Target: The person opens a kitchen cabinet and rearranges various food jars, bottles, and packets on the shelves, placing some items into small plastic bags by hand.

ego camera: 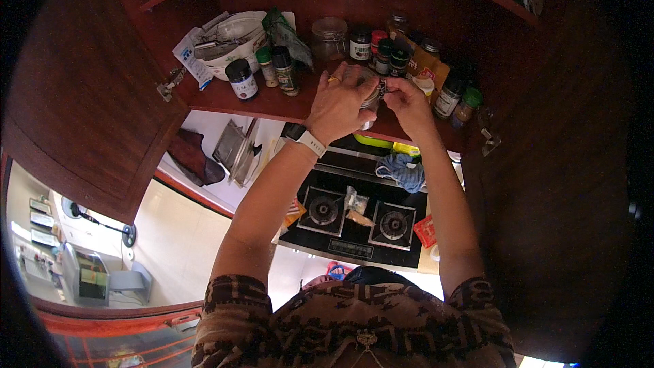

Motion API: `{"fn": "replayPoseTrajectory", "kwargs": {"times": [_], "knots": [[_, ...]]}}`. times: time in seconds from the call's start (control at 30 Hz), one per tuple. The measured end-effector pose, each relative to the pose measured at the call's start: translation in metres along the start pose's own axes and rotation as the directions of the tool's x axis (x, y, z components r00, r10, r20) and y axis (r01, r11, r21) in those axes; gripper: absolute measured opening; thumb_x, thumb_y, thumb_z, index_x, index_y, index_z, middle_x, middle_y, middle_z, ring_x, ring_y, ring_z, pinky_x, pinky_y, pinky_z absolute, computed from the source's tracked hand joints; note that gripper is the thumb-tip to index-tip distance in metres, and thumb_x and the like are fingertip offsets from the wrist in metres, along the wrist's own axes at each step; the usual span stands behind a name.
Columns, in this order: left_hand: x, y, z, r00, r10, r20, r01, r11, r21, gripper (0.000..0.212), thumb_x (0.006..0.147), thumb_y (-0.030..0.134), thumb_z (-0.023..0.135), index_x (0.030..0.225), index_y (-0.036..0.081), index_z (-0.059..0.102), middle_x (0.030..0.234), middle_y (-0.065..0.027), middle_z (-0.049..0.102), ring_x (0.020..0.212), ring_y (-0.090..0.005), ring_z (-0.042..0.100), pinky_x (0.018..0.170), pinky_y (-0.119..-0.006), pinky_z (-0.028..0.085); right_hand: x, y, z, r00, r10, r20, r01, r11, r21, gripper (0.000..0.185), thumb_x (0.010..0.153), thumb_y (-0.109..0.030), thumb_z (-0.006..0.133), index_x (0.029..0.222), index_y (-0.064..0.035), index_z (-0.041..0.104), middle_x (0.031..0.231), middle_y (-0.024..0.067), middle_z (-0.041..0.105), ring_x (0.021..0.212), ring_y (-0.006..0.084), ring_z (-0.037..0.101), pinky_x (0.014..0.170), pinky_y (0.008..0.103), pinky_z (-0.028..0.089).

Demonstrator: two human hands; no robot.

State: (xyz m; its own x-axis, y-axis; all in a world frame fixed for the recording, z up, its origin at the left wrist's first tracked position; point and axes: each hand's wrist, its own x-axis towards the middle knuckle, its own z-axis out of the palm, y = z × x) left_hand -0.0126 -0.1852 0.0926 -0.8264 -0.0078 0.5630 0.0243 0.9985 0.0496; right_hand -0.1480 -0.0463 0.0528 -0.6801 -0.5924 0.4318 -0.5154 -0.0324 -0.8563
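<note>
My left hand [341,105], with a ring and a white-strapped watch, is spread over the lid and side of a clear glass jar [369,112] at the cabinet shelf's front edge. The fingertips of my right hand [407,103] pinch the metal clasp [382,88] on the jar's right side. What the jar holds is hidden by my hands. Behind it stand a larger clip-top glass jar [329,40], a black-lidded jar [360,43] and several spice bottles. Right of my right hand are a dark-lidded jar [447,99] and a green-capped spice bottle [467,107].
Stacked bowls [232,46], a black-lidded bottle [241,80] and two slim spice bottles occupy the shelf's left. Wooden cabinet doors [92,87] hang open on both sides. Below is a gas stove [352,251] with small packets and a blue cloth [402,169]; a red packet [425,231] lies beside it.
</note>
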Motion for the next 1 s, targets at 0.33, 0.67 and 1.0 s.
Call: {"fn": "replayPoseTrajectory", "kwargs": {"times": [0.33,0.67,1.0], "knots": [[-0.002,0.008,-0.002,0.999,0.009,-0.033,-0.005,0.993,0.115,0.067,0.073,0.044,0.07,0.134,0.023,0.05,0.131,-0.0227,0.048,0.126,-0.0429,0.042,0.1,-0.058,0.034,0.002,-0.024,0.009,0.972,0.21,-0.102,-0.181,0.953,0.243,0.029,0.088,-0.025,0.064,0.096,0.003,0.061,0.086,0.0114,0.064,0.07,0.0163,0.062,0.06,0.0293,0.052],[0.003,0.008,0.011,0.98,0.019,-0.197,0.02,0.981,0.193,0.049,0.081,0.051,0.058,0.124,0.026,0.058,0.124,-0.0199,0.055,0.118,-0.0394,0.051,0.095,-0.054,0.041,-0.008,-0.005,0.029,0.903,0.293,-0.314,-0.172,0.916,0.362,0.024,0.091,-0.014,0.052,0.098,0.0073,0.06,0.083,0.0156,0.062,0.061,0.0215,0.064,0.052,0.0309,0.057],[0.004,0.0,0.015,0.944,0.069,-0.323,-0.011,0.984,0.179,0.041,0.076,0.043,0.064,0.112,0.024,0.065,0.115,-0.0172,0.06,0.111,-0.0357,0.056,0.091,-0.048,0.046,-0.006,-0.004,0.042,0.845,0.426,-0.324,-0.187,0.802,0.568,0.02,0.092,-0.015,0.049,0.097,0.0014,0.059,0.081,0.0077,0.06,0.064,0.0164,0.059,0.049,0.029,0.053]]}}
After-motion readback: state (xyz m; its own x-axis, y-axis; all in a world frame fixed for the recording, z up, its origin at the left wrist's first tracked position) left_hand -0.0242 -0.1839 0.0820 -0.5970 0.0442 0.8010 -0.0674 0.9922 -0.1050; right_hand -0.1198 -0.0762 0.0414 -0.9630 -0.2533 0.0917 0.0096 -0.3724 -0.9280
